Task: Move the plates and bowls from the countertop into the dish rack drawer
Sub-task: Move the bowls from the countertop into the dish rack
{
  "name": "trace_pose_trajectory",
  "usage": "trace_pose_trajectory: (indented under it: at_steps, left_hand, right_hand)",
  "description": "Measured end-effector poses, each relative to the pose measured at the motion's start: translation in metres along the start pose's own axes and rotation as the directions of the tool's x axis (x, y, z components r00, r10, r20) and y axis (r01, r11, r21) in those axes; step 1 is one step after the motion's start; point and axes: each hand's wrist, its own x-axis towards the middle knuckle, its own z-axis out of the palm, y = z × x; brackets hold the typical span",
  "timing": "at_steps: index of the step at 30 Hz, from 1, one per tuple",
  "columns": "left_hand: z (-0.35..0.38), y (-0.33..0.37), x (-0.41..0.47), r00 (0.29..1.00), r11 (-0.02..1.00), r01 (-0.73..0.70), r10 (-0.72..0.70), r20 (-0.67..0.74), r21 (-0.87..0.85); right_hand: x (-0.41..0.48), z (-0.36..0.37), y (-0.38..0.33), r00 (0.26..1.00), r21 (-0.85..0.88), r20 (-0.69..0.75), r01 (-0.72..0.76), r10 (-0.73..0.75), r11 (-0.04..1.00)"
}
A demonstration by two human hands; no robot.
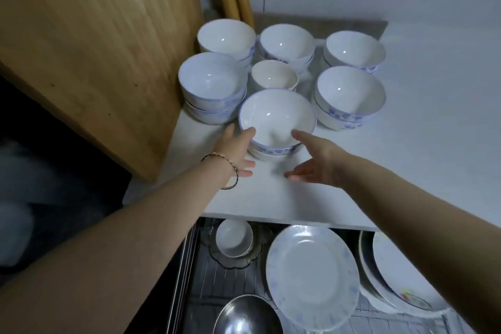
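Observation:
Several stacks of white bowls with blue patterns stand on the white countertop [271,198]. The nearest stack of bowls [276,119] sits between my hands. My left hand [237,153], with a bracelet on the wrist, touches the stack's left side, thumb at the top bowl's rim. My right hand [311,160] is spread open just right of the stack, thumb near the rim, holding nothing. Below the counter edge the dish rack drawer [238,282] is pulled out, holding a large white plate [311,271], more plates [398,279] at right and a small bowl [234,237].
A wooden board [95,49] leans at the left of the counter beside the bowls. A small cream bowl [273,74] stands in the middle of the stacks. A steel bowl [244,316] lies at the drawer's front. A white wall runs behind and to the right.

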Motion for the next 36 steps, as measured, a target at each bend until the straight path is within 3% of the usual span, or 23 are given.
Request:
trace_pose_trajectory:
  at_steps: [5,8,15,21,24,27,36]
  left_hand:
    - [0.003,0.0,0.015,0.995,0.99,0.044,-0.031,0.098,-0.136]
    - [0.003,-0.009,0.008,0.995,0.998,0.02,-0.015,0.095,-0.053]
    - [0.027,-0.046,-0.069,0.953,0.982,0.082,-0.127,0.274,0.169]
    - [0.116,-0.117,-0.123,0.942,0.988,0.097,-0.129,0.311,0.118]
    - [0.168,-0.161,-0.136,0.935,0.98,0.119,-0.165,0.315,0.163]
    - [0.218,-0.212,-0.143,0.922,0.964,0.135,-0.207,0.327,0.228]
    - [0.316,-0.319,-0.119,0.861,0.874,0.153,-0.346,0.372,0.46]
  right_hand:
    - [0.018,0.014,0.01,0.992,0.224,0.005,0.119,-0.123,0.967]
    - [0.01,0.007,0.023,0.989,0.248,-0.038,0.147,-0.142,0.957]
    - [-0.061,-0.067,0.092,0.992,0.081,0.041,0.112,-0.115,0.99]
    - [-0.112,-0.172,0.153,0.993,-0.13,0.114,0.043,-0.028,0.991]
    - [-0.116,-0.227,0.19,0.997,-0.216,0.073,-0.014,0.031,0.976]
    - [-0.102,-0.274,0.236,0.998,-0.426,-0.056,-0.051,0.03,0.903]
    - [-0.023,-0.34,0.328,0.981,-0.747,-0.126,-0.193,0.15,0.636]
